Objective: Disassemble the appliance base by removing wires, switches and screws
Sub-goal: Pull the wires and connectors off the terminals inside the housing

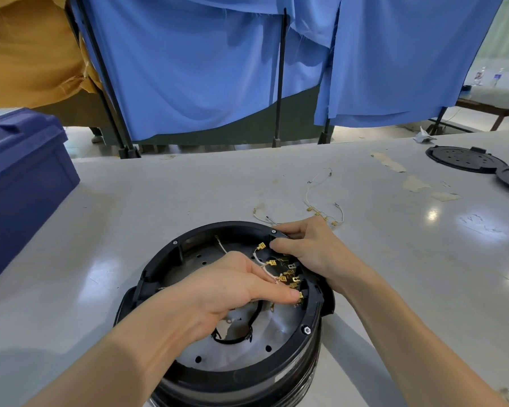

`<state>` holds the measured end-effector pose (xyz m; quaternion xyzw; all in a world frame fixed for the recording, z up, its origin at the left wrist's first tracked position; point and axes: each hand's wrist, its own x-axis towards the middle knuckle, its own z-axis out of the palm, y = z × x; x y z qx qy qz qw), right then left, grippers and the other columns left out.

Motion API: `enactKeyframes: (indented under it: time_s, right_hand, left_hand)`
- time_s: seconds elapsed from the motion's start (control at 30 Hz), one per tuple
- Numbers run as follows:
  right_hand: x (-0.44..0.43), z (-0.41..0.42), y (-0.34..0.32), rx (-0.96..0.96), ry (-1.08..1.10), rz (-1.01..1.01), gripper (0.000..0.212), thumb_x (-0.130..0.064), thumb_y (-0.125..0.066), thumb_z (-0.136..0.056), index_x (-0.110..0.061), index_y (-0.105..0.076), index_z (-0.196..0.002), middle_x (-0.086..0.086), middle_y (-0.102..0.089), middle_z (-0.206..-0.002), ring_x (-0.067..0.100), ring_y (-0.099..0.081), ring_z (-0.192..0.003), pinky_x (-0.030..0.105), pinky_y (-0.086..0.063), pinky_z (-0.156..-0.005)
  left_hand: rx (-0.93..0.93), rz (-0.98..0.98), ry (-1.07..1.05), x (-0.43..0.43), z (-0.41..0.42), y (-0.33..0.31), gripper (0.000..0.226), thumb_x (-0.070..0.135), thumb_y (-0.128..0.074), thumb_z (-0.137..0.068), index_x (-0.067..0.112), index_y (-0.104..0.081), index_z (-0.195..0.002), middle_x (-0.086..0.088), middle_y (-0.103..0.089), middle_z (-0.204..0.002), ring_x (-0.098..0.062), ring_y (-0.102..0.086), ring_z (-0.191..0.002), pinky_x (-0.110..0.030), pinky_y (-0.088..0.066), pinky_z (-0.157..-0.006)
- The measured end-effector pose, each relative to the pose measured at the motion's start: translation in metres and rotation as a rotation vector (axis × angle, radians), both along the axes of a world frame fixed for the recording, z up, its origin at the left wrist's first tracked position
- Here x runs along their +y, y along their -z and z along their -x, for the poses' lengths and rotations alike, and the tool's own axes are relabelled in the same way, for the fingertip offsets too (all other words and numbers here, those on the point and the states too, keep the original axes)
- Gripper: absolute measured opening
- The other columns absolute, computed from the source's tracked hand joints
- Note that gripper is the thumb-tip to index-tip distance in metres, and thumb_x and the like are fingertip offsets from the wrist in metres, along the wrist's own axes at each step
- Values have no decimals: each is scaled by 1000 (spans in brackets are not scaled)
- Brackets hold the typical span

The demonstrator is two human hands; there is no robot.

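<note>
Midway through the strip-down: my left hand [218, 286] pinches a brass terminal [300, 295] inside the base [241, 374], which stands on the table [188, 186] before me, while my right hand [309, 248] grips its rim. Freed wires [318, 213] lie beyond; other wiring and the rim screws [306, 330] are yet to go.

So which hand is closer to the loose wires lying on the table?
Right. The right hand grips the far rim of the base, just short of the loose wires. The left hand is inside the base, pinching brass connectors, farther from them.
</note>
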<state>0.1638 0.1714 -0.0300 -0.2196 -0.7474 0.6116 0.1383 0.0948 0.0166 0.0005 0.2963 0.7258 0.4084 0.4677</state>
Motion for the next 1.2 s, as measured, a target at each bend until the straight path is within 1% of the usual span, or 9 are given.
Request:
enactKeyframes:
  time_s: [0.13, 0.27, 0.47, 0.67, 0.77, 0.9, 0.97, 1.07, 1.2]
  right_hand:
    - [-1, 0, -1, -4, 2, -18, 24, -3, -61, -83, -17, -79, -92, 7, -76, -79, 16, -69, -65, 28, -54, -62]
    - [-1, 0, -1, 1, -4, -29, 27, -2, -60, -83, -17, -79, -94, 6, -76, -77, 12, -66, -61, 23, -50, -57]
    - [1, 0, -1, -18, -22, -51, 30, -3, -59, -82, -19, -78, -98, 8, -77, -82, 16, -68, -69, 31, -53, -66]
    - [2, 0, -1, -17, -37, -59, 32, -1, -57, -81, -18, -78, -98, 8, -77, -83, 15, -67, -69, 30, -53, -65]
    - [2, 0, -1, -17, -33, -61, 33, 0, -57, -80, -18, -78, -98, 8, -77, -83, 13, -67, -67, 27, -52, -64]
    - [2, 0, -1, -15, -39, -52, 36, -1, -56, -80, -20, -78, -101, 8, -77, -84, 14, -68, -68, 25, -53, -64]
    - [0, 1, -1, -19, -31, -92, 36, -2, -57, -78, -22, -79, -98, 8, -77, -81, 12, -66, -65, 24, -51, -63]
    - [-3, 1, -2, -24, -37, -74, 33, -4, -59, -79, -23, -79, -97, 8, -77, -82, 17, -69, -69, 29, -53, -67]
    - [-3, -1, -3, -24, -48, -52, 16, -15, -68, -84, -22, -79, -93, 7, -77, -82, 18, -70, -70, 29, -53, -65]
  left_hand:
    - [20, -22, 0, 3, -1, 0, 17, 35, -82, -68, 19, -77, -69, 11, -74, -84, 8, -58, -94, -14, -30, -73]
    - [14, -55, 33, 4, -3, 2, 14, 32, -78, -74, 19, -77, -71, 15, -72, -71, 18, -59, -75, -13, -34, -70]
    - [23, -93, 34, 1, -3, 8, 28, 25, -73, -81, -2, -71, -87, 14, -63, -66, 6, -56, -70, -7, -39, -64]
    - [-8, -108, 45, 1, -2, 7, 14, 22, -73, -81, 8, -72, -78, 12, -64, -62, 10, -56, -62, 1, -36, -54]
    - [16, -98, 56, -1, 0, 7, 17, 24, -73, -81, 7, -73, -77, 13, -65, -61, 10, -56, -61, -2, -38, -58]
    - [24, -99, 63, -18, 12, 9, 25, 36, -82, -70, 12, -76, -75, 11, -67, -67, -1, -55, -69, -26, -36, -72]
    - [39, -93, 124, -22, 11, 8, 26, 42, -81, -68, 17, -78, -75, 13, -69, -72, 1, -59, -75, -25, -40, -79]
    - [63, -106, 136, -21, 9, 5, 26, 42, -76, -74, 17, -78, -78, 16, -66, -64, 10, -58, -63, -10, -38, -65]
    - [70, -224, 148, -23, 15, -8, 30, 46, -74, -75, 16, -77, -81, 14, -66, -70, 5, -56, -63, -22, -34, -64]
